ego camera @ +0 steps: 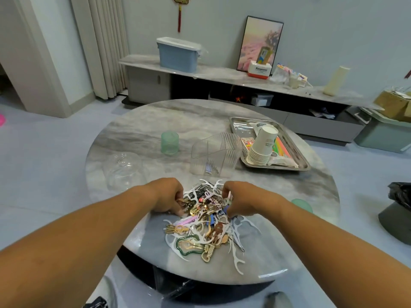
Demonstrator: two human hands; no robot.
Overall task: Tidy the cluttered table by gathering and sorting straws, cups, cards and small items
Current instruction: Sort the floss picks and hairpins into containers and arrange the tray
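Note:
A heap of small items, white floss picks, gold clips and coloured bits, lies on the near half of the round marble table. My left hand digs into the heap's left edge with curled fingers pinching some gold pieces. My right hand curls into the right edge, fingertips among the picks. Beyond stands a clear ribbed organiser. A steel tray at the right holds stacked paper cups, cards and coloured straws.
A green translucent cup stands upside down mid-table. A clear dome lid lies at the left, a green lid near the right rim. A low cabinet with boxes runs behind; a bin with a black bag stands at the right.

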